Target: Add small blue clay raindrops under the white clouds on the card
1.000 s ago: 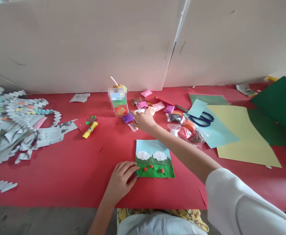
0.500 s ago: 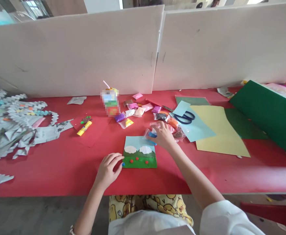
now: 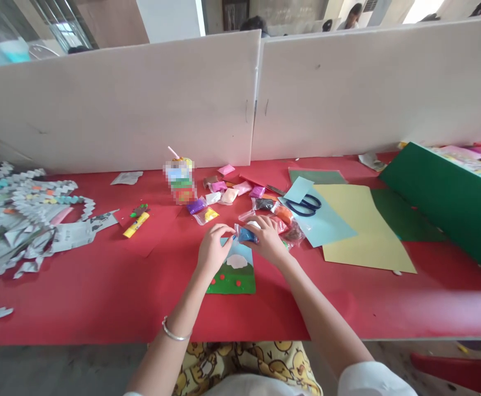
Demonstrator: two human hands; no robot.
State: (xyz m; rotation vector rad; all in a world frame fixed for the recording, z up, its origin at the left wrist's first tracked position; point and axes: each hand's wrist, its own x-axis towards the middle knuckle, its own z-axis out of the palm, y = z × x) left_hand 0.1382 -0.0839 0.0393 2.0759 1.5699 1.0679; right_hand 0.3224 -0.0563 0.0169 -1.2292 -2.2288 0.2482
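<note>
Both of my hands meet above a small craft card [image 3: 235, 276] with a blue sky, white clay clouds and a green strip dotted with red. Between them is a small clear packet of blue clay [image 3: 246, 235]. My right hand [image 3: 270, 240] grips the packet from the right, and the fingertips of my left hand [image 3: 213, 248] pinch its left end. The card lies flat on the red table cover [image 3: 100, 286], partly hidden under my hands.
More clay packets [image 3: 224, 193] in pink, purple, yellow and orange lie behind. Blue scissors [image 3: 304, 205] rest on light blue paper beside a yellow sheet [image 3: 359, 231]. Green paper [image 3: 446, 198] is at right, a glue stick [image 3: 136, 224] and folded newspaper pieces [image 3: 21, 220] at left. White partition boards stand behind.
My right hand came back from the far packets with the blue clay packet. My left hand lifted off the card's corner and joined it at the packet. The view tilted up.
</note>
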